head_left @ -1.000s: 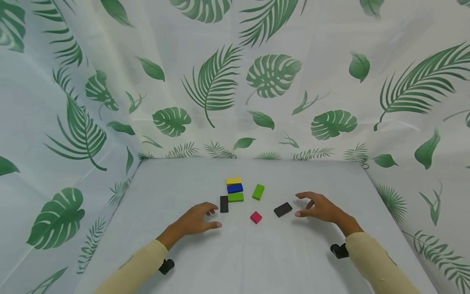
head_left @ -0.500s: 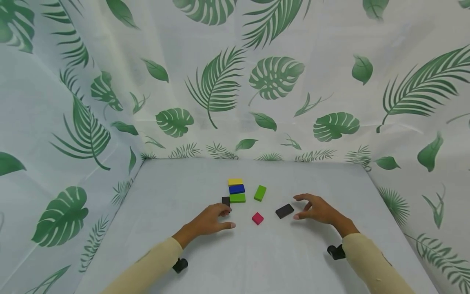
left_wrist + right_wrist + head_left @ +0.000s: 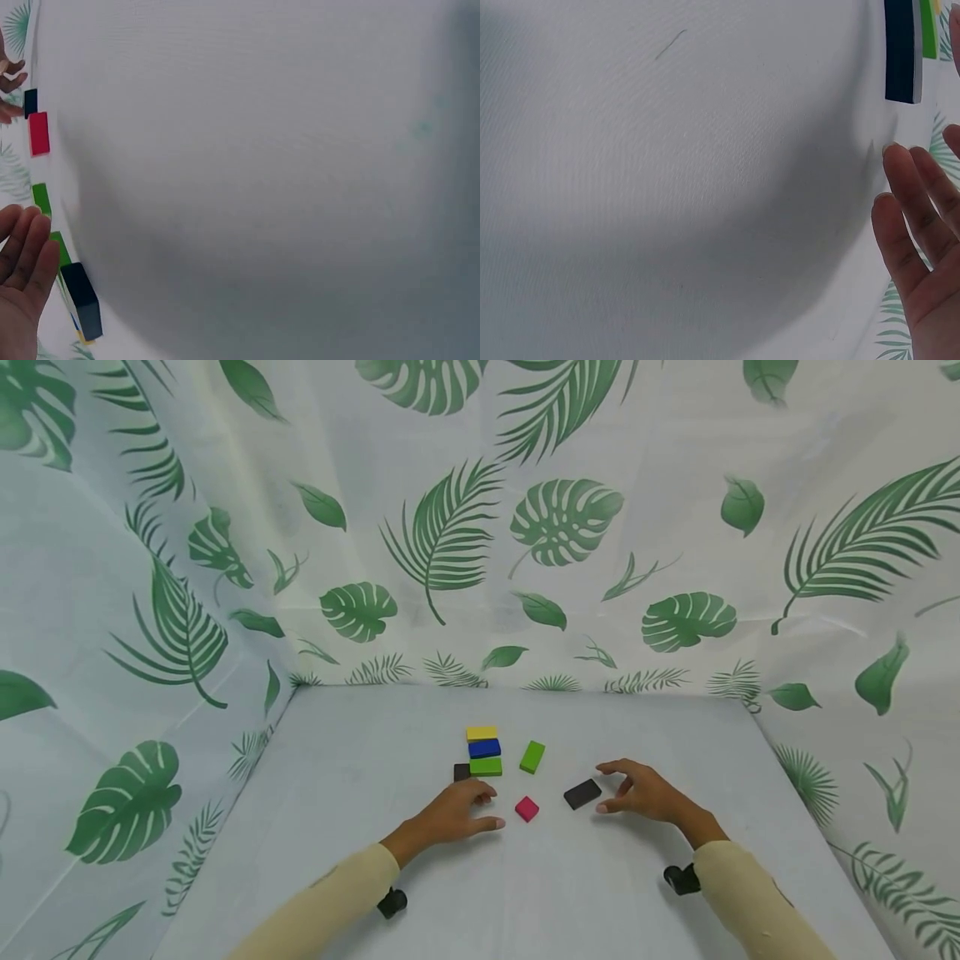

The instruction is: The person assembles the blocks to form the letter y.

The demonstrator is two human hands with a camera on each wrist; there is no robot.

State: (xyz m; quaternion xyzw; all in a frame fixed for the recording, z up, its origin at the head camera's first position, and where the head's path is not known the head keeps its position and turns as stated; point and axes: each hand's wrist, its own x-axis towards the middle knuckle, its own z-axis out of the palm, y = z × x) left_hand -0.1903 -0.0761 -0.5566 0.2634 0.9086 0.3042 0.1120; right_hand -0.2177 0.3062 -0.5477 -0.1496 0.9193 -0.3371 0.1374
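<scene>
My left hand (image 3: pixel 453 812) hovers over the table with loosely bent fingers and nothing in them. Just right of it lies a small red block (image 3: pixel 527 808). Behind the hand a black block (image 3: pixel 462 772) is partly covered by it, beside a green block (image 3: pixel 486 767). The right hand (image 3: pixel 643 792) also holds nothing, its thumb and fingers spread apart. Left of its fingertips a second black block (image 3: pixel 582 793) lies at a slant. In the right wrist view the fingers (image 3: pixel 911 187) are relaxed, short of that block's end.
A blue block (image 3: pixel 484 748) and a yellow block (image 3: pixel 482 734) lie in a row behind the green one. Another green block (image 3: pixel 532 757) lies by itself to their right. A leaf-patterned curtain (image 3: pixel 450 552) hangs around the white table (image 3: pixel 360 735).
My left hand has moved right, past the left black block and toward the red one. The right hand has shifted slightly left toward its black block. The blocks stay where they were.
</scene>
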